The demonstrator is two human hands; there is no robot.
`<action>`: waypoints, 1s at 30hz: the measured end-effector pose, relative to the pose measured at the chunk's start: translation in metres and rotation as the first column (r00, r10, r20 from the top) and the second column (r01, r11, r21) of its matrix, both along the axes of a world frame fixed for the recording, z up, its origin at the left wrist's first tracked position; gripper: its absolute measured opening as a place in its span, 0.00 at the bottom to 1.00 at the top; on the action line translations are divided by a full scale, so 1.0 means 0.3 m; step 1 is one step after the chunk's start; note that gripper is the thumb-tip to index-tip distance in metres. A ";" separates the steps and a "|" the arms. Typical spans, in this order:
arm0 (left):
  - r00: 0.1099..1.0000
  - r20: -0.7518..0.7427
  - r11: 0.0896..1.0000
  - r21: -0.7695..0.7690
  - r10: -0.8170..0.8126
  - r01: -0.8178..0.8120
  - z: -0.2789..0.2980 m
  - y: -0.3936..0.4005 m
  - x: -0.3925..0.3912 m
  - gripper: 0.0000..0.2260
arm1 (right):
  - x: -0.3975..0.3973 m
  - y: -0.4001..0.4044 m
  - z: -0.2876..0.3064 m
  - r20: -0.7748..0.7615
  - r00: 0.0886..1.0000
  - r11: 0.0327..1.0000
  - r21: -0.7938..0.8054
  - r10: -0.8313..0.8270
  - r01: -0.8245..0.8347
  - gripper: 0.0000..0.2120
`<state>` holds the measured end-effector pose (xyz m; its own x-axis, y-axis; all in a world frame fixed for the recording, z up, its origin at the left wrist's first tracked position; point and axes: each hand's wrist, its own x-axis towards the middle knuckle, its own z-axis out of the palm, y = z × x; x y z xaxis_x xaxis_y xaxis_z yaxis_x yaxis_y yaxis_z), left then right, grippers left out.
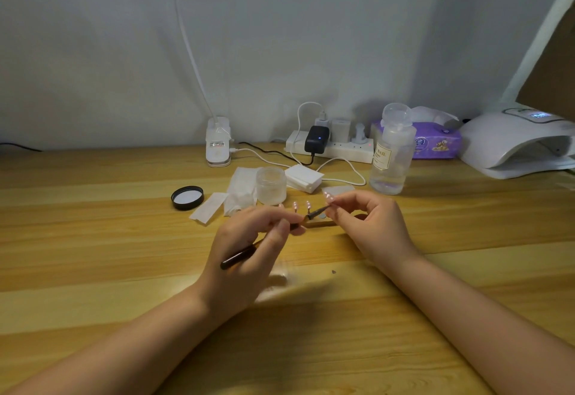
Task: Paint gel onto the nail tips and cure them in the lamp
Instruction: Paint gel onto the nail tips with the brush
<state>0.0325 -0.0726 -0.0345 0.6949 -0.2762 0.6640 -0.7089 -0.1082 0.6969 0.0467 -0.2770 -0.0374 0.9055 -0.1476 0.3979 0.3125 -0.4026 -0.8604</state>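
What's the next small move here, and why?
Probably stroke the brush along the nail tip. The left hand grips the brush with its bristles right at the tip pinched in the right hand, while the lamp sits far right, so curing likely comes later.

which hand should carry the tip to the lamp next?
Right, probably. The right hand already pinches the nail tip, and the lamp stands at the table's far right. The left hand holds the brush.

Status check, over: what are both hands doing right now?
Left hand holds brush. Right hand pinches nail tip at bristles. Lamp far right, open path.
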 end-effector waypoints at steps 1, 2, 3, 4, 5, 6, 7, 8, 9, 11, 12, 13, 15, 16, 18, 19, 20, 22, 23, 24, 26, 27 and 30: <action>1.000 0.016 1.000 0.005 -0.007 0.007 0.000 -0.001 -0.001 0.12 | 0.001 -0.001 -0.001 0.001 1.000 1.000 -0.002 -0.011 0.011 0.07; 1.000 0.028 1.000 0.003 -0.007 0.007 -0.001 -0.002 -0.001 0.12 | 0.002 -0.002 -0.002 -0.001 1.000 1.000 -0.001 -0.019 0.019 0.07; 0.999 0.034 1.000 -0.015 0.000 0.000 -0.001 -0.003 0.001 0.12 | 0.003 -0.003 -0.003 -0.002 1.000 1.000 0.004 -0.025 0.025 0.05; 0.999 0.034 0.999 -0.043 0.014 -0.013 -0.002 -0.002 0.004 0.12 | 0.003 -0.002 -0.003 0.000 1.000 0.999 0.011 -0.030 0.030 0.03; 0.999 0.033 0.997 -0.071 0.035 -0.032 -0.002 -0.001 0.008 0.12 | 0.002 -0.002 -0.002 0.003 0.999 0.999 0.017 -0.035 0.035 0.02; 0.998 0.032 0.994 -0.090 0.059 -0.056 -0.003 -0.001 0.013 0.12 | 0.002 -0.002 -0.001 0.004 0.999 0.999 0.021 -0.041 0.041 0.02; 0.996 0.025 0.991 -0.101 0.085 -0.082 -0.003 0.001 0.019 0.11 | 0.002 -0.003 0.001 0.002 0.999 0.999 0.021 -0.049 0.049 0.02; 0.994 0.007 0.988 -0.111 0.110 -0.109 -0.005 0.002 0.026 0.10 | 0.002 -0.005 0.007 -0.002 0.998 0.998 0.022 -0.057 0.057 0.02; 0.991 -0.024 0.983 -0.122 0.131 -0.133 -0.006 0.003 0.031 0.09 | 0.002 -0.009 0.018 -0.001 0.998 0.998 0.027 -0.063 0.063 0.02; 0.982 -0.097 0.974 -0.149 0.160 -0.173 -0.008 0.008 0.039 0.09 | 0.002 -0.019 0.049 0.025 0.997 0.996 0.065 -0.069 0.068 0.03; 0.977 -0.131 0.970 -0.158 0.168 -0.188 -0.009 0.009 0.042 0.09 | 0.004 -0.026 0.067 0.043 0.996 0.994 0.074 -0.080 0.076 0.03; 0.972 -0.157 0.967 -0.162 0.173 -0.198 -0.009 0.005 0.044 0.09 | 0.006 -0.036 0.083 0.057 0.994 0.993 0.071 -0.098 0.094 0.03; 0.966 -0.182 0.962 -0.167 0.185 -0.216 -0.007 0.006 0.046 0.09 | 0.017 -0.047 0.105 0.059 0.990 0.992 0.030 -0.127 0.126 0.03; 0.965 -0.186 0.962 -0.167 0.186 -0.218 -0.006 0.007 0.046 0.09 | 0.025 -0.051 0.110 0.044 0.991 0.992 -0.002 -0.127 0.127 0.04; 0.964 -0.196 0.963 -0.164 0.180 -0.213 -0.005 0.008 0.045 0.09 | 0.044 -0.052 0.106 -0.017 0.994 0.991 -0.080 -0.108 0.107 0.06; 0.963 -0.206 0.963 -0.165 0.176 -0.212 -0.007 0.008 0.044 0.09 | 0.052 -0.048 0.098 -0.053 0.993 0.989 -0.113 -0.103 0.096 0.06; 0.961 -0.217 0.963 -0.166 0.173 -0.211 -0.008 0.009 0.043 0.09 | 0.059 -0.043 0.086 -0.085 0.991 0.987 -0.131 -0.100 0.089 0.06; 0.960 -0.225 0.966 -0.162 0.164 -0.203 -0.008 0.009 0.041 0.10 | 0.065 -0.030 0.057 -0.133 0.986 0.990 -0.110 -0.099 0.085 0.05; 0.962 -0.219 0.968 -0.155 0.163 -0.199 -0.007 0.009 0.038 0.10 | 0.067 -0.024 0.042 -0.145 0.984 0.992 -0.092 -0.099 0.086 0.05; 0.964 -0.212 0.970 -0.147 0.161 -0.195 -0.004 0.007 0.036 0.10 | 0.069 -0.020 0.029 -0.153 0.983 0.992 -0.086 -0.104 0.092 0.05; 0.966 -0.207 0.973 -0.134 0.156 -0.186 0.000 0.004 0.031 0.09 | 0.073 -0.019 0.012 -0.169 0.978 0.989 -0.107 -0.123 0.106 0.06; 0.966 -0.209 0.975 -0.129 0.153 -0.183 0.002 0.003 0.030 0.09 | 0.075 -0.020 0.007 -0.172 0.977 0.987 -0.121 -0.127 0.108 0.07; 0.964 -0.221 0.975 -0.127 0.150 -0.181 0.004 0.004 0.030 0.08 | 0.080 -0.024 0.000 -0.184 0.975 0.984 -0.148 -0.128 0.101 0.06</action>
<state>0.0416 -0.0715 -0.0334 0.8501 -0.0567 0.5235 -0.5266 -0.0986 0.8444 0.0705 -0.2842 -0.0375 0.9472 -0.2108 0.2416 0.0917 -0.5437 -0.8342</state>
